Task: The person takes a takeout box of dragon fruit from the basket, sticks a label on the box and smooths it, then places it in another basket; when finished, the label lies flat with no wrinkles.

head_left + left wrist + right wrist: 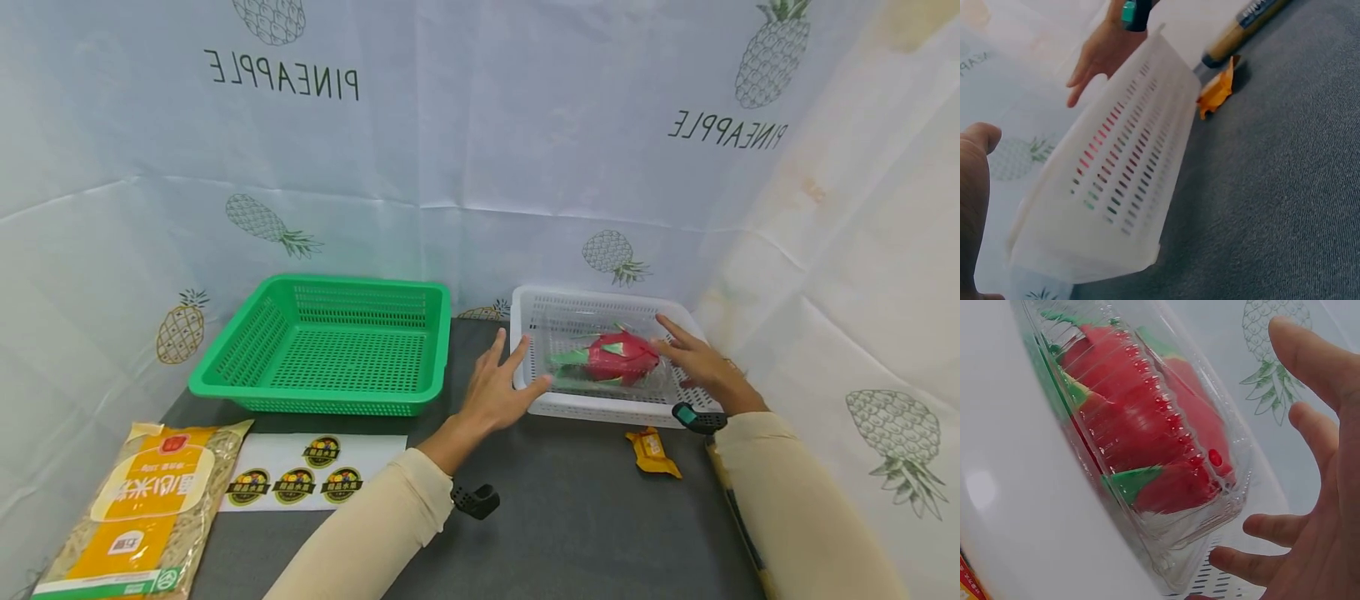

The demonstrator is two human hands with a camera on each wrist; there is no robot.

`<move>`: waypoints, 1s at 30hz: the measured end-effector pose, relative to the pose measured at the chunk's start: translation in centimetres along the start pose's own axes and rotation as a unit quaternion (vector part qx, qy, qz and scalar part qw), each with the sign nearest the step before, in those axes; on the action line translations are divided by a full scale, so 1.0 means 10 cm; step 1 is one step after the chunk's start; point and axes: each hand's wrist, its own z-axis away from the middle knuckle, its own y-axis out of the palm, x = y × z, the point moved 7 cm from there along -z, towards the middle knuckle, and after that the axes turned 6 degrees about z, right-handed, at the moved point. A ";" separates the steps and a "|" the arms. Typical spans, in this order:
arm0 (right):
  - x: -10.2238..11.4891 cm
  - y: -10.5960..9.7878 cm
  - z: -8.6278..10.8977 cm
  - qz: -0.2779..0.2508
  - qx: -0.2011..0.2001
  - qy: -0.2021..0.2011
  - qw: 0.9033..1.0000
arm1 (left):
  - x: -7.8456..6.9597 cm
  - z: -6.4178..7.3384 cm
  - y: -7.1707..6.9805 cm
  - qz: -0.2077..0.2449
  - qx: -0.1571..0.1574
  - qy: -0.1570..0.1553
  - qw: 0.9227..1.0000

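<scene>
A red dragon fruit [621,357] with green scales lies inside a clear plastic clamshell box [1172,525]. That box sits in the white perforated basket [600,407] at the back right. My right hand [697,362] is over the basket's right end, fingers spread beside the box; the right wrist view shows a gap between fingertips and plastic. At the basket's left rim my left hand [498,392] is spread, thumb and fingers extended and holding nothing. In the left wrist view, red and green show through the slots of the basket wall [1122,156].
An empty green basket [352,398] stands at the back left. Before it lie a sheet of round fruit stickers [300,475] and a yellow noodle bag [142,508]. An orange wrapped packet [652,452] rests in front of the white basket. A long dark-and-gold package [738,517] lies under the right forearm.
</scene>
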 end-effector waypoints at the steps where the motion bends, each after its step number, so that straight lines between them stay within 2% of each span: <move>1: -0.01 0.01 0.00 -0.005 0.002 0.002 1.000 | 0.01 -0.01 0.02 -0.001 0.003 -0.003 1.000; 11: -0.11 0.11 -0.06 -0.064 0.022 0.017 0.998 | 0.08 -0.07 0.16 0.002 0.020 -0.027 0.999; 22: -0.15 0.22 -0.10 -0.072 0.031 0.009 0.997 | 0.16 -0.12 0.27 0.000 0.022 -0.027 0.999; 30: -0.18 0.28 -0.12 -0.085 0.045 0.019 0.995 | 0.16 -0.11 0.29 0.006 0.024 -0.029 0.999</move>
